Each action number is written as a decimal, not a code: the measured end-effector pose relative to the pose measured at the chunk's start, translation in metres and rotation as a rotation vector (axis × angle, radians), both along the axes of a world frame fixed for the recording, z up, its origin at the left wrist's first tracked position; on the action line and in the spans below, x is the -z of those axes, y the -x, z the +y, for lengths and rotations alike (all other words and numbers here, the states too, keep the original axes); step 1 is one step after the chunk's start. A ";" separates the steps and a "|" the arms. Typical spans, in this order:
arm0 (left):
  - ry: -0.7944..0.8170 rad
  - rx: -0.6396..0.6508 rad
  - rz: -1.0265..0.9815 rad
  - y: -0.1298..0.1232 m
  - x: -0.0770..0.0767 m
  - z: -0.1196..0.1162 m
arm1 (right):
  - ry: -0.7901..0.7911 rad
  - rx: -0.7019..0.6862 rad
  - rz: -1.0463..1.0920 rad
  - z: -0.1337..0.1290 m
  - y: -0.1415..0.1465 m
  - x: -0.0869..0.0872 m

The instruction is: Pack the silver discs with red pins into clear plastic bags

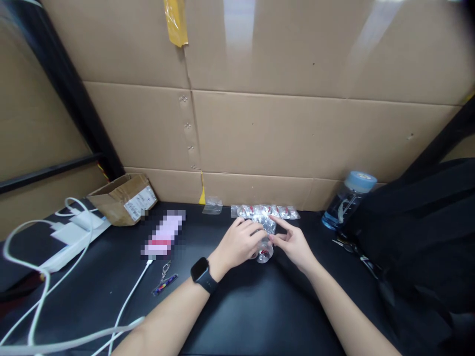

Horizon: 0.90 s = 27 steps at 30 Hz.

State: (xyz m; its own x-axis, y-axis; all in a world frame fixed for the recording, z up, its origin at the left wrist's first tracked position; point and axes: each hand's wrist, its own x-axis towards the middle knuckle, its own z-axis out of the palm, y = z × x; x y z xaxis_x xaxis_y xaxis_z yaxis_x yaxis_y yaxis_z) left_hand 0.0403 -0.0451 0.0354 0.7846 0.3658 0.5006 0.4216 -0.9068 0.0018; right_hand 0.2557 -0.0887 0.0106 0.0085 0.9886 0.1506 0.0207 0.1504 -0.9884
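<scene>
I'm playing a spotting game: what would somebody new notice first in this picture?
Probably the left hand and right hand, close together mid-picture at a small clear plastic piece showing some red. Next, perhaps, the water bottle with its pale-blue lid, at right by the cardboard wall. The pixelated pink phone on the black tabletop, left of the hands, may catch the eye too.

Red-flecked silvery packets (264, 210), black tabletop (276, 311), brown cardboard wall (267, 133), yellow tape (175, 22)

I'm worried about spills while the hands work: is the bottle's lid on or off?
On: the pale blue lid caps the top of the bottle, and no open mouth shows.
</scene>
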 end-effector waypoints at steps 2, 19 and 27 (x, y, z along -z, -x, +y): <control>-0.057 -0.024 0.006 -0.004 0.009 0.001 | 0.026 -0.043 0.016 0.000 0.001 0.000; -0.144 -0.781 -0.215 0.073 0.016 0.074 | 0.050 0.165 -0.026 0.003 -0.003 0.002; 0.198 -0.818 -0.017 0.076 0.060 0.096 | 0.055 0.105 -0.054 0.003 -0.005 0.006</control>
State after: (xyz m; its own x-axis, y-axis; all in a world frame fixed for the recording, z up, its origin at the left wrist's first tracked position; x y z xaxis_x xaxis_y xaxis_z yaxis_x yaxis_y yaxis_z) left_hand -0.0355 0.0506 -0.0242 0.2273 0.8980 0.3766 0.9442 -0.2980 0.1406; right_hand 0.2608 -0.0856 0.0048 0.1058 0.9895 0.0989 0.0870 0.0899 -0.9921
